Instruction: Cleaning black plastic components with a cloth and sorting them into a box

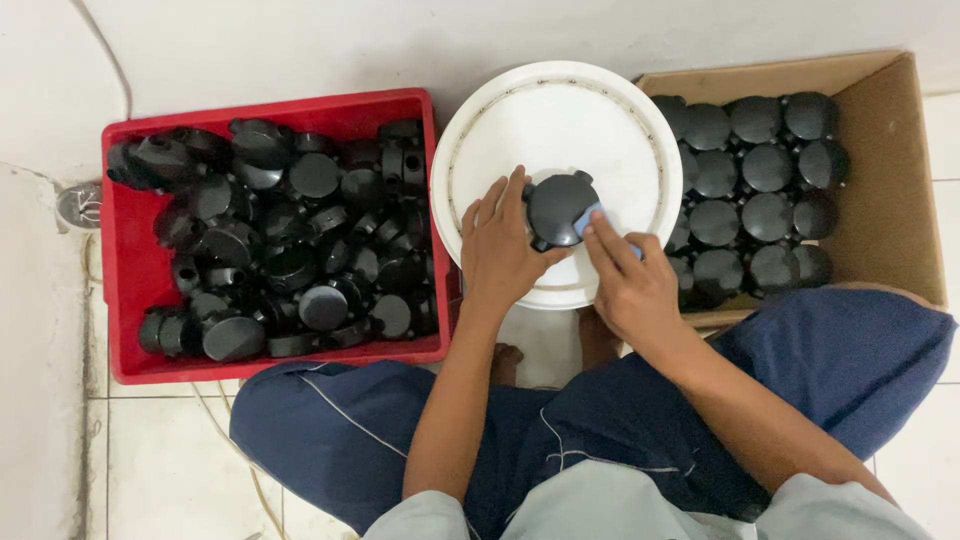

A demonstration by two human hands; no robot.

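Both hands are working for me atop the white bucket lid (560, 120): left hand (503, 250) is gripping the black round junction box (560, 208), right hand (630, 280) is pinching a small blue piece (590, 220) against it.

Two hands are seen: one left hand (503, 250) and one right hand (628, 282). One black round part (560, 208) is held between them, with one small blue item (590, 220) pressed against it. One white round lid (556, 140) is counted beneath. Two containers are recorded: one red crate (125, 300) and one cardboard box (900, 180). About sixteen black round parts are counted in the box, in ordered rows. The parts heaped in the crate number several dozen; an exact count cannot be made.
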